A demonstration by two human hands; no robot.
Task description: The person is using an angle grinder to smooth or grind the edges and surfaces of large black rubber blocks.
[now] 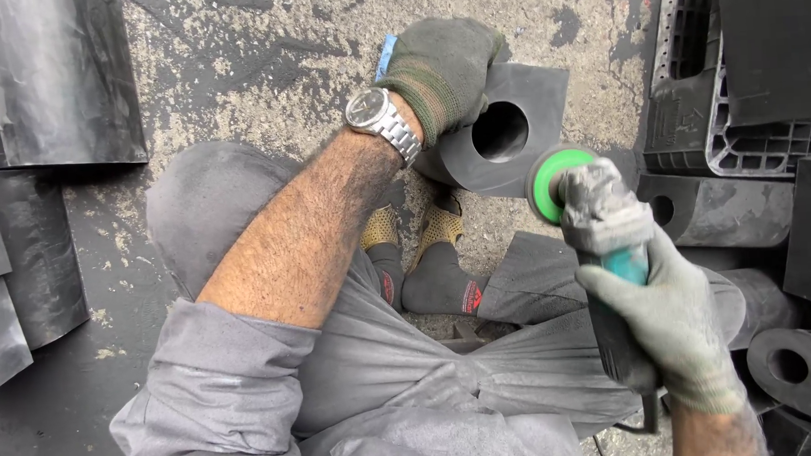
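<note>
view: head camera, looking down at my lap; I sit on the concrete floor (262, 70) with legs folded.
step: grinding the edge of the black block (502, 133), the one with a round hole through it. My read: mid-pass, dressing its lower right edge.
left hand (440, 71): gloved, fingers curled closed over the block's top left corner, holding it propped up and tilted on the floor. Wristwatch (378, 115) on that wrist.
right hand (669, 312): gloved, wrapped fully closed around the body of the angle grinder (606, 237), head pointing away from me.
disc: green disc (549, 181) sits at the block's lower right edge, touching or just off it; I cannot tell which. Cannot tell if it is spinning either.
block position: just ahead of my feet (424, 245), between both hands, left hand on it, right hand near but only reaching it through the grinder.
next move, my judgement: needs a firm brace from the left hand so the block doesn't kick, a shallow disc angle along the edge, then a turn of the block to present the next side.
risk: left fingers are on the same block, apart from the disc but not far; keep them up top.
surroundings: similar black holed blocks (794, 366) piled at right, black plastic pallet (736, 77) upper right, dark sheets (53, 79) at left.
</note>
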